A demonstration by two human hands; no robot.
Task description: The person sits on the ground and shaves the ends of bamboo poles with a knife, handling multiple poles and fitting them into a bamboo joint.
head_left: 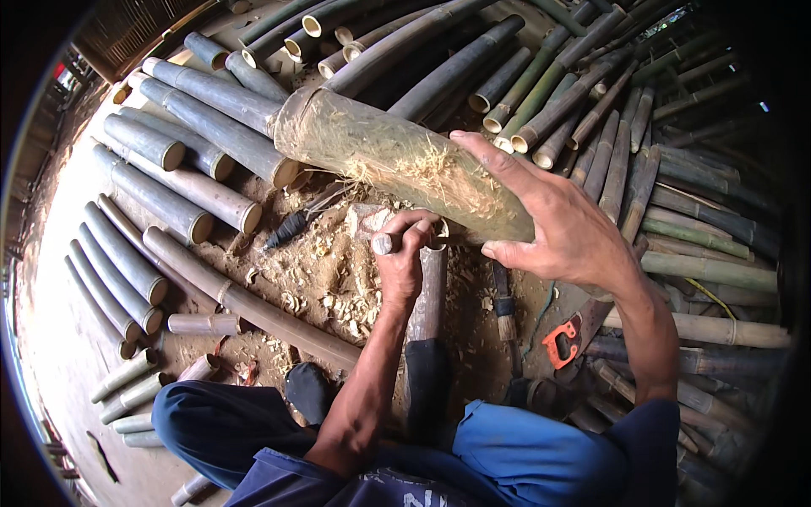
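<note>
A thick greenish bamboo section (pixel 363 144) lies slantwise before me, with pale fibrous shavings heaped on its scraped side. My right hand (pixel 562 215) clasps its right end, thumb below and fingers along the upper side. Just under the bamboo, my left hand (pixel 404 253) is closed in a fist round a short, round wooden handle (pixel 384 244); what the handle belongs to is hidden. Below the fist stands a greyish post (pixel 427 296) with a dark wrapping round its lower part. A pale, chopped wooden block (pixel 367 221) sits left of the fist.
Wood chips (pixel 338 296) litter the ground. A tool with a black-wrapped handle (pixel 287 228) lies to the left, and an orange-handled saw (pixel 562 342) to the right. Cut bamboo lengths (pixel 152 139) lie at left; long poles (pixel 710 329) are stacked at right. One long bamboo (pixel 253 296) crosses the ground.
</note>
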